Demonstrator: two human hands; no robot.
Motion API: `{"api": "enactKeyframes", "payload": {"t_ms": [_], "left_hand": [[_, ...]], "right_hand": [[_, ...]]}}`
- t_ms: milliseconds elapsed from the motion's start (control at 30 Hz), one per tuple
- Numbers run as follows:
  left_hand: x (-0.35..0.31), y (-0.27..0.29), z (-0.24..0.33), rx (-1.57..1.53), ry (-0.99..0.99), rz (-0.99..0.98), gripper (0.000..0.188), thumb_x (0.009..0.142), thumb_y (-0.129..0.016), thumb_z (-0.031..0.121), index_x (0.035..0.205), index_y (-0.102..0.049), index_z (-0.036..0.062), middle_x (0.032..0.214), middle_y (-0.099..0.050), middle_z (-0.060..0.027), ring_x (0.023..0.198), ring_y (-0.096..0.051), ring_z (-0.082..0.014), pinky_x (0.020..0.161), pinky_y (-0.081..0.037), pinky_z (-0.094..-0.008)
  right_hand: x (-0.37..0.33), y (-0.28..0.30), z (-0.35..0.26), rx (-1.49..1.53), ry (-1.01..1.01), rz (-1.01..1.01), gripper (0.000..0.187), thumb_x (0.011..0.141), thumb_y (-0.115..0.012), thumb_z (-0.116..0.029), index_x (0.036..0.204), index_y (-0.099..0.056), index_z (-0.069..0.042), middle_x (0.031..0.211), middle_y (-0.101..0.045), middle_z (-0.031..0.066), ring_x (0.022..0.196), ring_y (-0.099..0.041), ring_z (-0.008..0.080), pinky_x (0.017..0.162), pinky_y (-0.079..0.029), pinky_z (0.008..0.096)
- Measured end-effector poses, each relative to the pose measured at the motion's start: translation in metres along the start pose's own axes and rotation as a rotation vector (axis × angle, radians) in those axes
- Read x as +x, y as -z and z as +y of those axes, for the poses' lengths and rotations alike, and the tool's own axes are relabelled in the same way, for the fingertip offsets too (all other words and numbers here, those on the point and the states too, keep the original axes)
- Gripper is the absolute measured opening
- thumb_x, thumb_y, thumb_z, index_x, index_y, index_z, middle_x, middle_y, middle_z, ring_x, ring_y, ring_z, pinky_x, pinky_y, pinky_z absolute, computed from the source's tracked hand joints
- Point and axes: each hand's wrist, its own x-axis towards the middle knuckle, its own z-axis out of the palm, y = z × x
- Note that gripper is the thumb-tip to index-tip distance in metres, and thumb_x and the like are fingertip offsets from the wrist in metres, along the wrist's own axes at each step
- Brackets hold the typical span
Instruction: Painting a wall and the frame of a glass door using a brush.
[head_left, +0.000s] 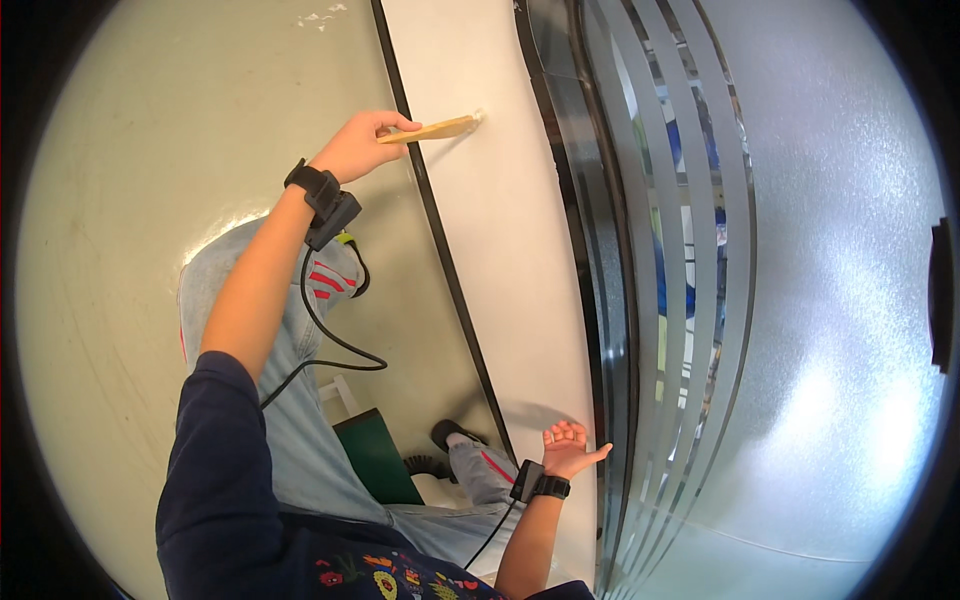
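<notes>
Between the thumb and fingers of my left hand [358, 147] is a small flat brush [432, 131] with a pale wooden handle. Its light tip touches or nearly touches the long white panel [495, 230], where its shadow falls. Lower down, my right hand [568, 453] is held over the same panel beside its dark edge trim. That palm shows, with fingers loosely bent, thumb stretched out and nothing in it.
Frosted glass [830, 300] with clear stripes rises on the right beyond a dark frame [600, 250]. On the left is a greenish floor [120, 250]. A green seat-like object [378, 455] is by my legs. Cables [335, 342] run from both wrist devices.
</notes>
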Motion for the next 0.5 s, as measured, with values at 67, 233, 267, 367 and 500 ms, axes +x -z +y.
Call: {"api": "enactKeyframes", "payload": {"t_ms": [67,233,267,367,500], "left_hand": [[0.001,0.003,0.002,-0.023,0.019,-0.118,0.027,0.072,-0.059,0.009,0.098,-0.061,0.0076,0.075,-0.056,-0.0021,0.071,-0.049,-0.01,0.067,-0.039,-0.023],[-0.006,-0.012,0.002,0.1,-0.034,-0.368,0.024,0.071,-0.061,0.009,0.095,-0.063,0.008,0.079,-0.059,-0.0023,0.075,-0.051,-0.0123,0.07,-0.04,-0.0257],[-0.007,-0.017,0.0,0.169,-0.084,-0.447,0.024,0.071,-0.061,0.01,0.095,-0.063,0.008,0.08,-0.059,-0.0026,0.076,-0.052,-0.0134,0.071,-0.041,-0.0268],[-0.006,-0.022,-0.007,0.142,-0.049,-0.431,0.023,0.072,-0.061,0.01,0.095,-0.062,0.0077,0.083,-0.06,-0.0044,0.081,-0.053,-0.016,0.074,-0.041,-0.0283],[-0.004,-0.013,0.005,0.123,0.025,-0.333,0.022,0.074,-0.059,0.01,0.095,-0.062,0.0076,0.084,-0.06,-0.0043,0.082,-0.053,-0.0157,0.076,-0.041,-0.028]], "right_hand": [[0.001,0.002,0.0,0.016,0.005,-0.008,0.075,0.067,-0.028,-0.076,0.072,-0.053,-0.006,0.07,-0.056,0.0089,0.066,-0.053,0.0232,0.062,-0.041,0.0365],[-0.001,-0.004,0.001,0.02,0.007,0.028,0.075,0.068,-0.027,-0.076,0.069,-0.053,-0.006,0.068,-0.056,0.0091,0.063,-0.052,0.0235,0.059,-0.042,0.0362],[-0.002,-0.007,0.001,0.029,0.012,0.055,0.075,0.069,-0.027,-0.076,0.067,-0.052,-0.006,0.066,-0.055,0.0095,0.06,-0.052,0.0237,0.056,-0.042,0.0356],[0.0,-0.002,0.001,0.019,-0.007,-0.009,0.074,0.067,-0.029,-0.076,0.071,-0.053,-0.006,0.069,-0.056,0.0085,0.065,-0.053,0.0237,0.061,-0.042,0.0371],[0.0,0.001,0.0,0.006,-0.007,-0.003,0.074,0.067,-0.03,-0.077,0.071,-0.053,-0.007,0.069,-0.056,0.0085,0.065,-0.053,0.0239,0.061,-0.042,0.0373]]}}
